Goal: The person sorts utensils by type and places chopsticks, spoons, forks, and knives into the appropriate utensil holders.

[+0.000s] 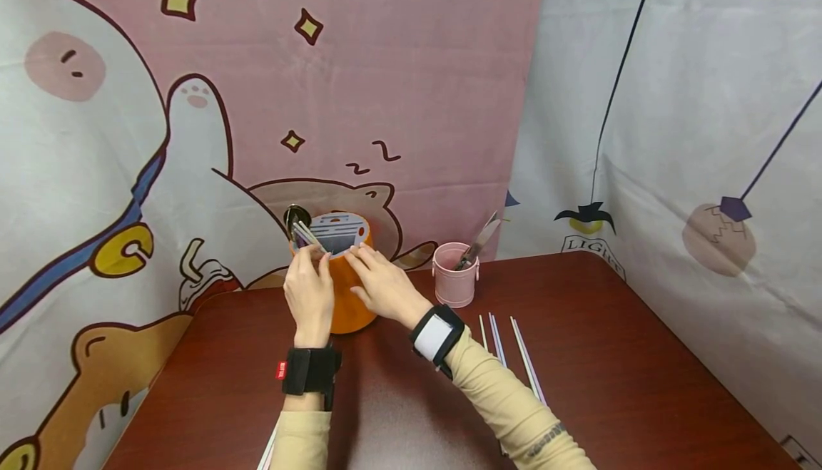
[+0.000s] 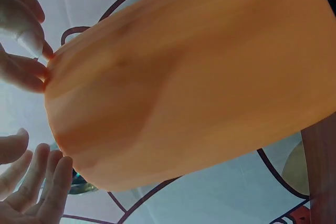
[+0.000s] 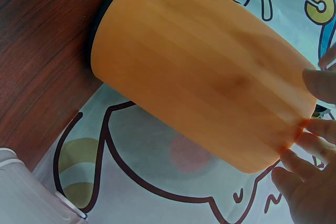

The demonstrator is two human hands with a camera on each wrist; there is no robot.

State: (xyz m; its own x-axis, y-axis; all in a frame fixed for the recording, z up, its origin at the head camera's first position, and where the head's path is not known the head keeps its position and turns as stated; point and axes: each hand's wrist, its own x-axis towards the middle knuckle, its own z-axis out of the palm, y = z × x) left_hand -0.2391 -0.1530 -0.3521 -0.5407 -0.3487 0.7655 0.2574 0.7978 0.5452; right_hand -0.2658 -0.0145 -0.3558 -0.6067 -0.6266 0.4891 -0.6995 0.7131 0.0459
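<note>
An orange oval holder (image 1: 353, 307) with a slotted grey top (image 1: 340, 225) stands upright at the table's back edge. My left hand (image 1: 310, 286) is at the left side of its rim, fingers mostly straight in the left wrist view. Across the rim from it, my right hand (image 1: 384, 286) touches the holder with extended fingertips. Several thin pale sticks, like chopsticks (image 1: 310, 233), slant at the holder's mouth by my left fingertips. Beside them shows a dark, shiny round thing (image 1: 297, 215); its kind is unclear.
A pink pail (image 1: 454, 286) to the right holds metal utensils (image 1: 478, 243) with flat ends. Thin white and purple sticks (image 1: 528, 361) lie on the brown table (image 1: 610, 363) near my right forearm. More pale sticks (image 1: 266, 448) lie at the left forearm. A printed cloth hangs behind.
</note>
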